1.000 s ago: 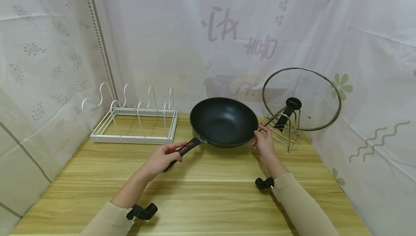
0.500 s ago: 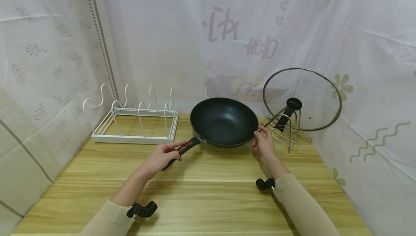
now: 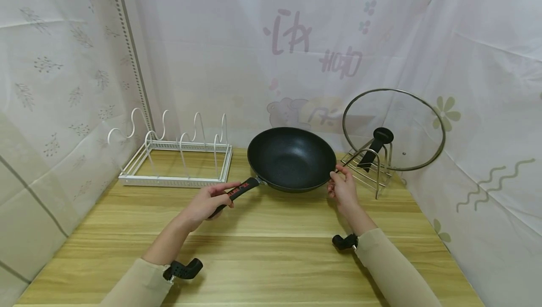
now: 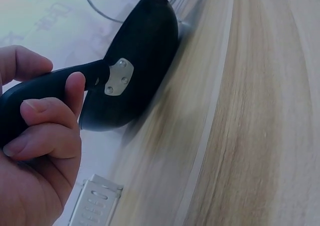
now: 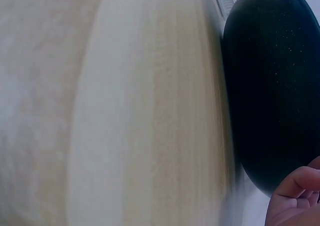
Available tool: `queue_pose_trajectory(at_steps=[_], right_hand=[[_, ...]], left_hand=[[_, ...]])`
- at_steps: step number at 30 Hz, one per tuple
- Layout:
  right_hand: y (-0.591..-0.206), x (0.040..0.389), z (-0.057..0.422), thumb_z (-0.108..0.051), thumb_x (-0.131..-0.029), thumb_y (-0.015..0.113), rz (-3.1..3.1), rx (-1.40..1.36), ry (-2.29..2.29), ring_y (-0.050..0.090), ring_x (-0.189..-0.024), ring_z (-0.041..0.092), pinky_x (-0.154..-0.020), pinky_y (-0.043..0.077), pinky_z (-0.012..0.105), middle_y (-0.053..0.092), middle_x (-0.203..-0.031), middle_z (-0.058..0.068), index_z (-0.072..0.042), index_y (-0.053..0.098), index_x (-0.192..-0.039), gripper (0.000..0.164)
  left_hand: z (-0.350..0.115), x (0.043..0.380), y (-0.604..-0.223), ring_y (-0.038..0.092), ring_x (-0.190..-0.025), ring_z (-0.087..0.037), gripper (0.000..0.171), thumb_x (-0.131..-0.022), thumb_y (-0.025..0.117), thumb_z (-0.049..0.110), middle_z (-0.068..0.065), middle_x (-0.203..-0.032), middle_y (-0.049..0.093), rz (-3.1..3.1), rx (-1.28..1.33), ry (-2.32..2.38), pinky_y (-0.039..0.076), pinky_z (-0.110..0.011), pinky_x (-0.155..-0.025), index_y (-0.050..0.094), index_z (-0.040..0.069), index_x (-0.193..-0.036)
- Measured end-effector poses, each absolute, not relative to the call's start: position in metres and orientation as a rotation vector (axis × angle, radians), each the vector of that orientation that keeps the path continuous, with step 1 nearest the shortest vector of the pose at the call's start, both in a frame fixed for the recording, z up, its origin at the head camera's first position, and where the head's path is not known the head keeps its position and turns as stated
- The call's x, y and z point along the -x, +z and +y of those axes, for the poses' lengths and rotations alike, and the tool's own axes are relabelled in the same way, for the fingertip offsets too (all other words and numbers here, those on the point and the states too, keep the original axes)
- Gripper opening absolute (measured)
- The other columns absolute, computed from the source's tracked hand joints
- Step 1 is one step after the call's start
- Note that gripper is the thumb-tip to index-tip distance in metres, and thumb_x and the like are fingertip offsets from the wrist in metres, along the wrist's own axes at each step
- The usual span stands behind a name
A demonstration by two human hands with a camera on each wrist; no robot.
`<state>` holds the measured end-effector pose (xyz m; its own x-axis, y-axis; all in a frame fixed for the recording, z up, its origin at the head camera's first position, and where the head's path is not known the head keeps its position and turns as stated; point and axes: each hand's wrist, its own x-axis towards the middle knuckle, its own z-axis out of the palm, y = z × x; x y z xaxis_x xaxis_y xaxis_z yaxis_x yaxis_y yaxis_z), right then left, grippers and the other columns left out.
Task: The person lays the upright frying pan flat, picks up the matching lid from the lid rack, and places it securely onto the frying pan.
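A black wok (image 3: 292,159) is at the middle back of the table, its dark inside facing up and toward me. My left hand (image 3: 206,207) grips its black handle (image 3: 244,187), which carries red lettering. In the left wrist view the fingers curl round that handle, behind a riveted metal bracket (image 4: 119,77). At the wok's right edge my right hand (image 3: 345,188) pinches the rim between thumb and fingers. The right wrist view shows the wok's dark outer side (image 5: 272,86) close over the wood, with part of the right hand (image 5: 295,198) at its lower end.
Left of the wok stands a white rack (image 3: 173,182) with curved upright dividers. Behind my right hand, a small wire stand (image 3: 377,180) holds a glass lid (image 3: 417,123) upright, its black knob facing forward. Patterned cloth (image 3: 211,53) hangs behind the wooden table (image 3: 271,260).
My left hand has shifted slightly left, with the handle tilting a little up in view. The wok's bowl and my right hand have hardly moved.
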<state>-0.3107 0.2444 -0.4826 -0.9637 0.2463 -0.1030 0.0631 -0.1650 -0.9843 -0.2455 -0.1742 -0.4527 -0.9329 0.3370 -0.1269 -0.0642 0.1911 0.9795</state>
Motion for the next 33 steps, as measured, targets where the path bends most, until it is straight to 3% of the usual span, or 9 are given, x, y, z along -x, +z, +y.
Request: queue_pose_trajectory(at_steps=[13,33], right_hand=[[-0.483,0.308,0.242,-0.018,-0.113,0.057,-1.94,0.348,2.301,0.052,-0.053,0.003,-0.047,0.038,0.017,0.054,-0.076,-0.008,-0.014,0.035,-0.158,0.05],[-0.483,0.302,0.235,-0.02,-0.113,0.058,-1.905,0.399,2.328,0.05,-0.053,0.005,-0.048,0.037,0.018,0.053,-0.079,-0.006,-0.019,0.036,-0.154,0.047]], left_hand=[[-0.18,0.247,-0.45,0.038,-0.049,-0.008,0.063,-0.097,0.063,0.008,-0.005,-0.093,0.076,2.144,-0.253,1.821,0.03,-0.022,-0.047,0.058,0.012,-0.16],[-0.189,0.252,-0.449,0.039,-0.052,-0.006,0.061,-0.099,0.062,0.007,-0.002,-0.093,0.077,2.153,-0.263,1.84,0.028,-0.02,-0.048,0.056,0.006,-0.16]])
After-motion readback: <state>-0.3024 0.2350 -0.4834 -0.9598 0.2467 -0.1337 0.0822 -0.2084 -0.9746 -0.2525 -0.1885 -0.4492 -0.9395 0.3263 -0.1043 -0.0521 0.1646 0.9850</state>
